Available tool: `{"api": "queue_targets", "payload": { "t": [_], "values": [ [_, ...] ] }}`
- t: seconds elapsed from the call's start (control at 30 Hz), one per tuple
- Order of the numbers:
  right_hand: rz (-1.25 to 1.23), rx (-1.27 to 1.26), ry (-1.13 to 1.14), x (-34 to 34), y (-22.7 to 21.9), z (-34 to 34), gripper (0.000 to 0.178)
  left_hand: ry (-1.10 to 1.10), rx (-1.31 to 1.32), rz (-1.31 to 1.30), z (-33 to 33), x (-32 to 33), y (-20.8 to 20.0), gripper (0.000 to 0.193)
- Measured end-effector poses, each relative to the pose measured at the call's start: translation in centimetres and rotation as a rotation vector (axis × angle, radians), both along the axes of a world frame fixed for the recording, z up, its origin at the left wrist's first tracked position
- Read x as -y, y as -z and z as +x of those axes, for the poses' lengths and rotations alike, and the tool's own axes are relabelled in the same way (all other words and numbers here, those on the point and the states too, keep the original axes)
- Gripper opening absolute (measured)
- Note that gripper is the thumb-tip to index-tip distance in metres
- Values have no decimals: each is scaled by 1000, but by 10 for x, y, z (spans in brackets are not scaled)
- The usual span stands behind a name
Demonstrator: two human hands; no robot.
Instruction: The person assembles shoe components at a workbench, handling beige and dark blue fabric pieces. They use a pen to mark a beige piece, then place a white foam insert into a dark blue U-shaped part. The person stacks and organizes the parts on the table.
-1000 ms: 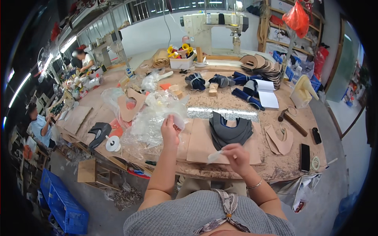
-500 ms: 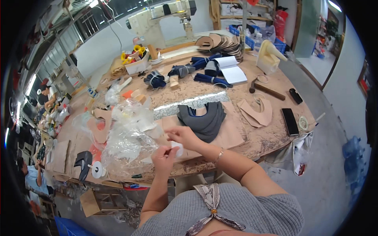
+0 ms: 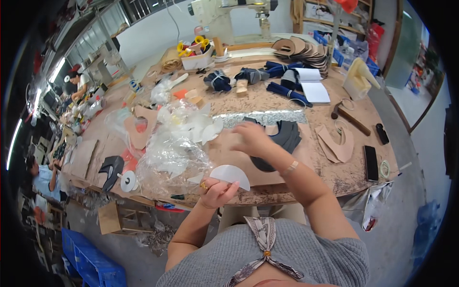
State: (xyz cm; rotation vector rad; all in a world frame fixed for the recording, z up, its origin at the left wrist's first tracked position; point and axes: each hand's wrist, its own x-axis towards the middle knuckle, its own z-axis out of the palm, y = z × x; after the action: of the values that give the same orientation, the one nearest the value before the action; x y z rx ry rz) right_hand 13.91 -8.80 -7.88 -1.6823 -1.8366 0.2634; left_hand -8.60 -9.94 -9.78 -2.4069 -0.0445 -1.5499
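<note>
The white half-round piece (image 3: 231,175) is thin and flat, with 1 curved edge. The left hand (image 3: 216,191) pinches it at its lower left, near the front edge of the counter (image 3: 306,167). The right hand (image 3: 253,138) reaches over the counter, blurred, so I cannot tell if it holds anything. A crinkly clear plastic bag (image 3: 169,153) lies just left. The brown counter is worn and crowded. Behind it stands a sewing machine (image 3: 229,12).
</note>
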Motion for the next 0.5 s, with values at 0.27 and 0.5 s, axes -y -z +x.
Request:
{"api": "queue_targets", "payload": {
  "t": [0.27,0.5],
  "values": [
    [-71,358,277,53,56,66,76,209,-165,-316,45,12,23,25],
    [-148,177,322,-35,65,138,46,279,-341,-548,79,20,37,20]
  ]
}}
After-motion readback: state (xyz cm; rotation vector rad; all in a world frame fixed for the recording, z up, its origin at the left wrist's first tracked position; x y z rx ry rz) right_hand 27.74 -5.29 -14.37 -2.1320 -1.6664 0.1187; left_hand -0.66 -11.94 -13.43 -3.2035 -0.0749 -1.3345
